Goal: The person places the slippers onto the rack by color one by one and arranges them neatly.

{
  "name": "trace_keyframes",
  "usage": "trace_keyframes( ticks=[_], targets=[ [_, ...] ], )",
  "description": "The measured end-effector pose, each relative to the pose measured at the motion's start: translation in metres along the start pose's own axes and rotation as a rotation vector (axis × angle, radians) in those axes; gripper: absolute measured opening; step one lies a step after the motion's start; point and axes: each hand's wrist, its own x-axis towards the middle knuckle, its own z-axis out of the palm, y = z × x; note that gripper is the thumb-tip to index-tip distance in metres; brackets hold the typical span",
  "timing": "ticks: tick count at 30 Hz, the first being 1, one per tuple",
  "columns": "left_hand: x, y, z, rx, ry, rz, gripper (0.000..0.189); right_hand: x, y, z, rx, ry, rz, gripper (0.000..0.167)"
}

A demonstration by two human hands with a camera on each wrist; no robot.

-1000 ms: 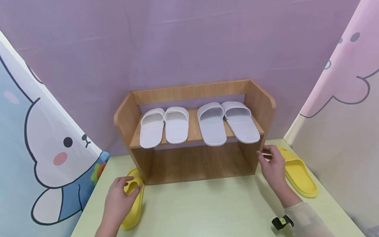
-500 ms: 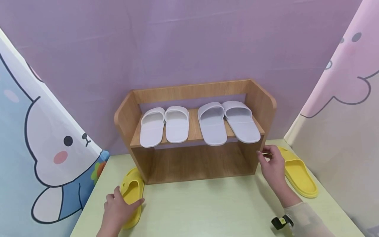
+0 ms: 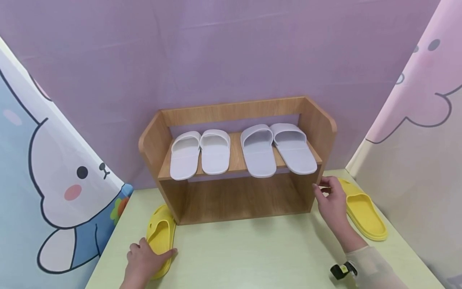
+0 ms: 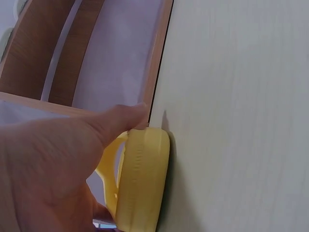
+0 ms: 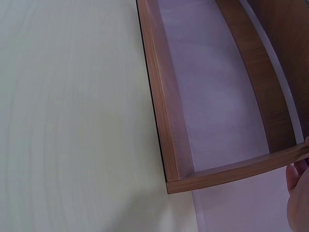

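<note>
My left hand [image 3: 142,260] straddles the heel of a yellow slipper [image 3: 161,233] on the table. Its thumb lies along the right edge and its fingers bend over the left edge. In the left wrist view the slipper's heel [image 4: 142,183] faces the camera and the fingertips are mostly hidden behind it. At the right, my right hand [image 3: 333,202] pinches the front edge of a wooden shoe rack's [image 3: 231,200] right side panel. The right wrist view catches only part of that hand [image 5: 300,198] beside the panel [image 5: 241,170].
Two pairs of slippers, white [image 3: 215,154] and greyish white [image 3: 260,160], sit on the rack's upper shelf. A second yellow slipper [image 3: 366,214] lies right of the rack. Pale green table [image 3: 245,257] extends in front. A purple cloth [image 3: 231,52] hangs behind, with printed cloths [image 3: 72,224] at the sides.
My left hand has drawn back from the yellow slipper's front strap to its heel, thumb and fingers coming to either side. The right hand has stayed at the rack.
</note>
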Motion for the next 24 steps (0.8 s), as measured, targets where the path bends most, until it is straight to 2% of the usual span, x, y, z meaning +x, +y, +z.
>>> trace_keyframes(
  ticks=[7, 17, 20, 24],
  targets=[
    [-0.0025, 0.0007, 0.0006, -0.010, -0.018, -0.006, 0.151, -0.0005, 0.0007, 0.0003, -0.050, -0.015, 0.041, 0.023],
    [0.0032, -0.0001, 0.0000, -0.024, -0.017, 0.003, 0.150, 0.0003, -0.0013, -0.0015, -0.075, -0.037, 0.060, 0.022],
    [0.0037, -0.0006, 0.0012, -0.036, 0.004, 0.004, 0.144, 0.0000, -0.0018, -0.0013, -0.071, -0.035, 0.055, 0.021],
    [0.0022, 0.0006, 0.0027, -0.055, 0.080, 0.003, 0.132, -0.0001, -0.0020, -0.0009, -0.068, -0.032, 0.050, 0.022]
  ],
)
